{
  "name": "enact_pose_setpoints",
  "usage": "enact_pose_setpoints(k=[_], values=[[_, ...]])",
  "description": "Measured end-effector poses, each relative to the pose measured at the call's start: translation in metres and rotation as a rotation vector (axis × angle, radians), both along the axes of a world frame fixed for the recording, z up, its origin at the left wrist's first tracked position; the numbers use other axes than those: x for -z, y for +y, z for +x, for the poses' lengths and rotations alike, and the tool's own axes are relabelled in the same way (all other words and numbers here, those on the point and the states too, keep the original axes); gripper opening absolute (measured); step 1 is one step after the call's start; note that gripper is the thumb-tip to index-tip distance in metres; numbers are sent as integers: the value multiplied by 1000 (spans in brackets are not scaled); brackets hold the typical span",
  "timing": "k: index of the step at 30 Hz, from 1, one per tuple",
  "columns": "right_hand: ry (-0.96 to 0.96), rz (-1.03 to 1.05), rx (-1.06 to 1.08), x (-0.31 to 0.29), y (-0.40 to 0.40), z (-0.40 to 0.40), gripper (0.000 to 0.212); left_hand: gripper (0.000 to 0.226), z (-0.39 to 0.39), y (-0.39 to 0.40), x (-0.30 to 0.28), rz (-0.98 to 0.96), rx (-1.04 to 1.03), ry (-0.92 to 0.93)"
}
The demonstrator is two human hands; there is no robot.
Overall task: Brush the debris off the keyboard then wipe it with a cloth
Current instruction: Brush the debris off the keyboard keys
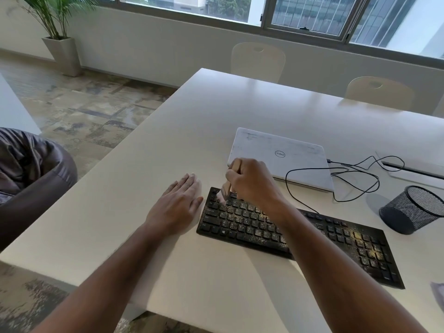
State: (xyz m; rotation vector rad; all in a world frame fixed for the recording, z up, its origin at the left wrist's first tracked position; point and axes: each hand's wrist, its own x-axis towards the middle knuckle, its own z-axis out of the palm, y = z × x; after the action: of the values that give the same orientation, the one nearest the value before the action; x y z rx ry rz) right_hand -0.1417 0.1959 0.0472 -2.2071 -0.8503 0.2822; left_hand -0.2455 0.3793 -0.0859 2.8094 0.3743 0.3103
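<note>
A black keyboard [300,236] lies askew near the surface's [216,272] near edge, its right end closest to the person, its keys speckled with pale debris [242,219] over the left block and the number pad. The left hand [176,205] lies flat on the surface just beside the keyboard's left end, fingers straight and pressed together. The right hand [252,181] is over the keyboard's far left corner, its fingers curled round a pale wooden brush [229,182] whose lower end touches the top row of keys. Right of the keyboard a black mesh cup [410,209] lies tipped on its side. A grey scrap [438,294] shows at the right edge; whether it is a cloth I cannot tell. Beyond the hands a closed white laptop [278,157] rests, a black cable [348,179] looping beside it. Two chairs [258,61] stand at the surface's far edge
</note>
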Motion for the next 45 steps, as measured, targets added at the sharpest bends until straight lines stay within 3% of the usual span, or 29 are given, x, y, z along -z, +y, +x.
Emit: enact_pose_setpoints(k=[17,22,26,31,38,42,45], values=[[72,96,183,1,3,-16,20,69,1,-1,-1,1,-1,17],[182,31,108,-7,-1,-19,33,62,0,-1,-2,-3,-3,18],[151,130,176,-5,-2,-12,29,70,1,0,-3,3,5,25],[237,36,102,-7,-3,-14,27,70,0,-1,-2,-1,-3,19],[125,131,132,0,9,-10,24,65,-1,-3,-6,-7,5,14],[228,65,59,-2,11,-10,31,61,0,-1,-4,-13,3,14],[181,83,-23,-6,14,2,21,64,0,-1,-4,-19,6,11]])
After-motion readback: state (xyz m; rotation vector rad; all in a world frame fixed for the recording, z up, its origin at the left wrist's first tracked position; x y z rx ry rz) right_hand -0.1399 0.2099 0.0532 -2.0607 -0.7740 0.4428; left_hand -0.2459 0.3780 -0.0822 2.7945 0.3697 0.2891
